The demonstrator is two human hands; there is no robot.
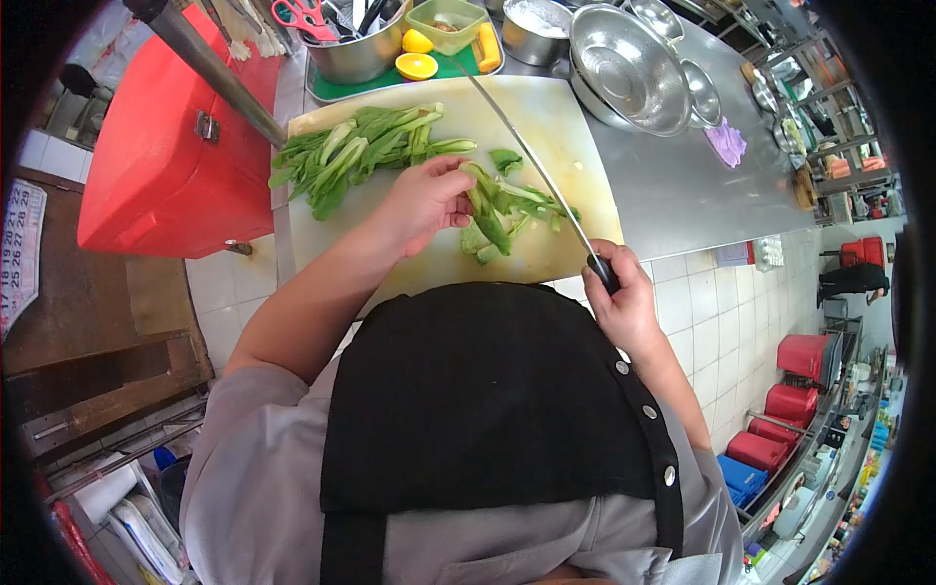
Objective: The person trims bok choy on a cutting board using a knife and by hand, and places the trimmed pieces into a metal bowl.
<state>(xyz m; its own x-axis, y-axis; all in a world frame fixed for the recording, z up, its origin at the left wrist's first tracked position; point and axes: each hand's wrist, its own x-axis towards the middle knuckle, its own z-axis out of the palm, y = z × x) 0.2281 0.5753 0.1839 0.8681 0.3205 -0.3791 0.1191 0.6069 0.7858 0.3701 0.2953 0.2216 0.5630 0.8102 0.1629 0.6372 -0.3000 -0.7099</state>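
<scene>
My left hand (436,198) pinches a stalk of leafy greens (486,213) over the cutting board (575,112). In my right hand (624,295) is the black handle of a long knife (531,156), its blade slanting up and left across the board. Loose pieces of cut greens (526,200) lie between the left hand and the blade. A pile of whole leafy greens (356,146) rests on the board's left part, just beyond my left wrist.
Behind the board, a green tray (336,91) bears halved lemons (417,66), a metal container (361,60) of utensils and a green plastic bowl (447,24). Metal bowls (624,73) and a purple cloth (725,142) are at right. A red cooler box (175,146) stands left, beside a metal pole (214,78).
</scene>
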